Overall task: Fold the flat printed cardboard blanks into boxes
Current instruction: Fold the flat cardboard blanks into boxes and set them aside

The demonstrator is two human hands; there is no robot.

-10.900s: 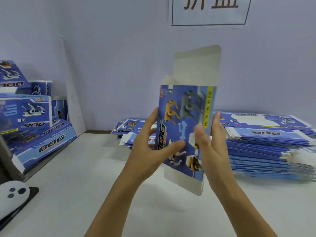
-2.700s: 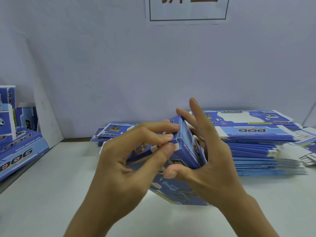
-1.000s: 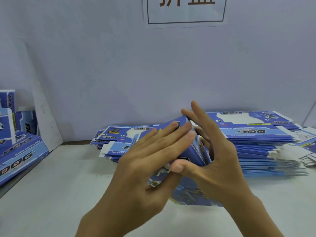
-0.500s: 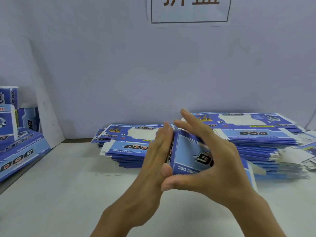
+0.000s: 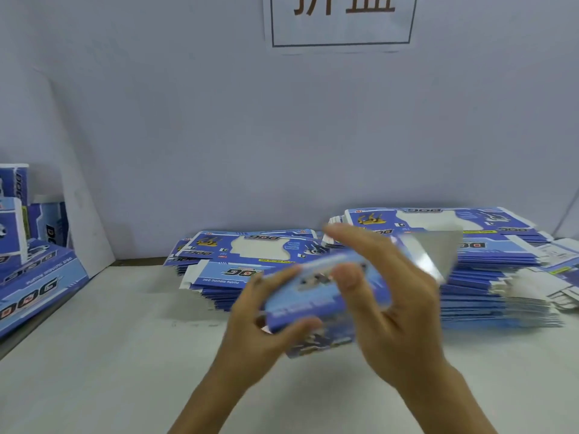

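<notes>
Holding a half-formed box [image 5: 326, 296] before the blank stack [image 5: 470, 270], both hands' grip pinched it; the loose end flap [image 5: 438, 252] might crease if tucked carelessly.

We hold a blue printed box [image 5: 326, 296] between our two hands, above the white table [image 5: 109, 355]. Our left hand [image 5: 260, 336] grips its left end, the thumb curled over the near face. Our right hand [image 5: 394, 311] holds the right part, thumb on the front and fingers behind. The box is blurred. A white flap [image 5: 438, 252] stands open beyond the right hand's fingers. Behind both hands lie stacks of flat blanks [image 5: 488, 277]. Far to the left of our left hand, folded boxes [image 5: 34, 277] are piled. Above the hands, a paper sign [image 5: 341, 20] hangs on the wall.
</notes>
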